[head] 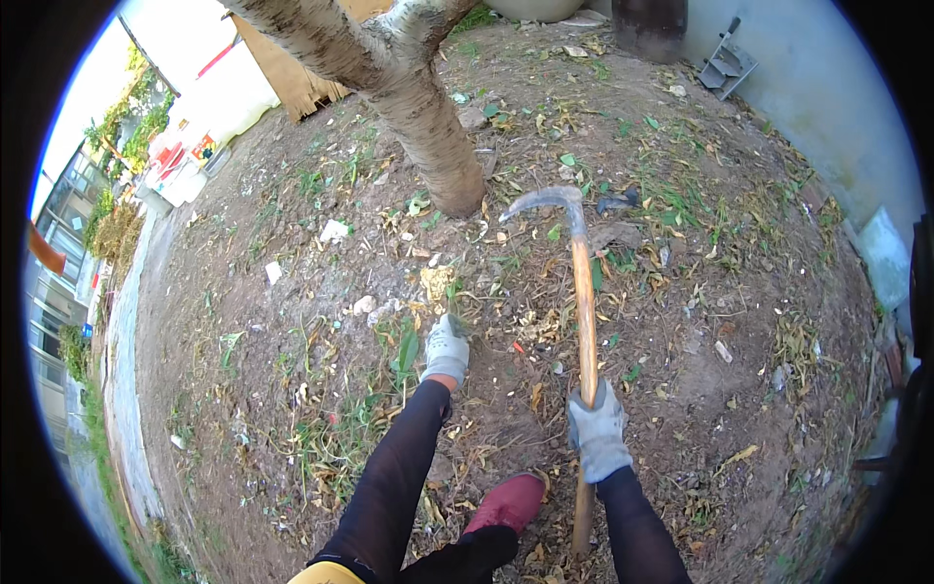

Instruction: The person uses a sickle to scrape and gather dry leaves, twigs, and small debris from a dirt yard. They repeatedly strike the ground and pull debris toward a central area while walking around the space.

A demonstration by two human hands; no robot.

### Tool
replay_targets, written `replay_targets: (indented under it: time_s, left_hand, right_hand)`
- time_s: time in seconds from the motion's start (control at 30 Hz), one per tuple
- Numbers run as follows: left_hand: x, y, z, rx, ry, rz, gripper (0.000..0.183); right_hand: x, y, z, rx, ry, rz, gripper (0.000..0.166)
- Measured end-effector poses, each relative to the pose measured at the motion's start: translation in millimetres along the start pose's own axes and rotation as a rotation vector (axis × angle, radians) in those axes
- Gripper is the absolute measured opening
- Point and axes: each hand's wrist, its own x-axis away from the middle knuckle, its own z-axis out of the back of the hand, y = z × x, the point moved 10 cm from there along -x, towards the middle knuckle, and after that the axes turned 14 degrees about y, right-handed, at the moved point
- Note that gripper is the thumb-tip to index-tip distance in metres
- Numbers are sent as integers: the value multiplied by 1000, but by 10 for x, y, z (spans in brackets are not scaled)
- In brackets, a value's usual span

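My right hand [600, 432], in a grey-white work glove, is closed around the wooden handle of a sickle [585, 314]. Its curved, worn metal blade [541, 198] points left, close to the base of a tree trunk [446, 160]. The lower end of the handle reaches down past my wrist. My left hand [446, 352], in a matching glove, is low over the ground beside green weeds [407, 352]. Its fingers are curled and blurred, with a green stem just beyond them; whether they grip it is hidden. Dry leaves lie between the two hands.
My red shoe [511, 502] stands between my arms. Small stones and litter dot the soil [730, 409]. A pale wall [795, 95] runs along the right, with a metal stand [727, 67] against it. A concrete edging [125, 365] borders the left side.
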Motion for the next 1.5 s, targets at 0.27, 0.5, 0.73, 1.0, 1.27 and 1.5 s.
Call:
replay_targets:
  time_s: [0.27,0.5,0.73,1.0,1.27,1.5]
  left_hand:
    - [69,-519,363,507,260,144,21]
    - [264,-690,537,597,289,196,21]
    - [541,-661,670,570,220,209,20]
    - [848,-1307,1264,354,533,253,14]
    - [1124,-2792,2688,-20,879,489,10]
    - [1421,-2142,2901,-683,815,334,48]
  right_hand:
    - [-527,-30,-227,659,88,315,46]
    - [179,919,215,476,-21,-14,53]
    - [-221,620,125,243,156,116,37]
    - [-9,567,284,189,82,-7,26]
    - [168,795,65,248,-24,8,27]
    - [450,1092,-110,291,-92,16,31]
